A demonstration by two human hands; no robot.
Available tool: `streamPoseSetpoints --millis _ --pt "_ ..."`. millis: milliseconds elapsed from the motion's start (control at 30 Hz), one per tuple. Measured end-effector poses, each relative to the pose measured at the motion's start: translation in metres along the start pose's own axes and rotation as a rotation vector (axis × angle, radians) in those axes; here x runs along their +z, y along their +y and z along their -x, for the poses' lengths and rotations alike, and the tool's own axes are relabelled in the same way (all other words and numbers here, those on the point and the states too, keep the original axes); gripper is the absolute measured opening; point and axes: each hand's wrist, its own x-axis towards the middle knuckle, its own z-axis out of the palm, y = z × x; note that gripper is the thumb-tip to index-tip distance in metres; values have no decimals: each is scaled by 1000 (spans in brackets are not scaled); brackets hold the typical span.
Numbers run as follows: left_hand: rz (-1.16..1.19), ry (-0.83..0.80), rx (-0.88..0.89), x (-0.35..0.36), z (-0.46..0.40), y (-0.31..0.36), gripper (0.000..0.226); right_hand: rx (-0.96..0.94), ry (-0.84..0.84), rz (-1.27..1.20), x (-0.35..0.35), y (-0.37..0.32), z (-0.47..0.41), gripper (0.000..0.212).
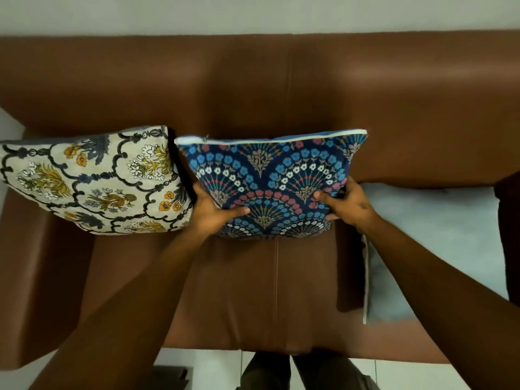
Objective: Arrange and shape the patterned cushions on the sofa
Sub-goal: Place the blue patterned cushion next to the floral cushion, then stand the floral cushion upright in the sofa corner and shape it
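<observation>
A blue cushion (270, 181) with a fan-and-flower pattern stands upright in the middle of the brown leather sofa (253, 88), its white zip edge on top. My left hand (213, 212) grips its lower left side, thumb across the front. At the lower right side my right hand (346, 204) holds it the same way. A cream cushion (92, 181) with yellow flowers and dark scrollwork leans at the sofa's left end, almost touching the blue one.
A plain light grey cushion (427, 243) lies flat on the right seat, with a dark object (509, 229) at the far right edge. The sofa's left armrest (36, 277) is close by. White floor tiles and my legs (304, 370) show below.
</observation>
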Motion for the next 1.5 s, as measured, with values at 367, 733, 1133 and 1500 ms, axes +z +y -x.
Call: streamPoseSetpoints --millis 367,733,1133,1500 --pt "48 306 -50 61 45 -7 105 -7 375 162 -74 58 48 45" --pt "-133 -440 -177 340 203 -1 119 521 541 300 -290 237 181 89" --pt "156 -409 -33 359 234 117 93 411 194 -5 -409 158 171 52" --pt "202 -247 14 324 87 274 112 -68 292 -429 -448 22 76 52"
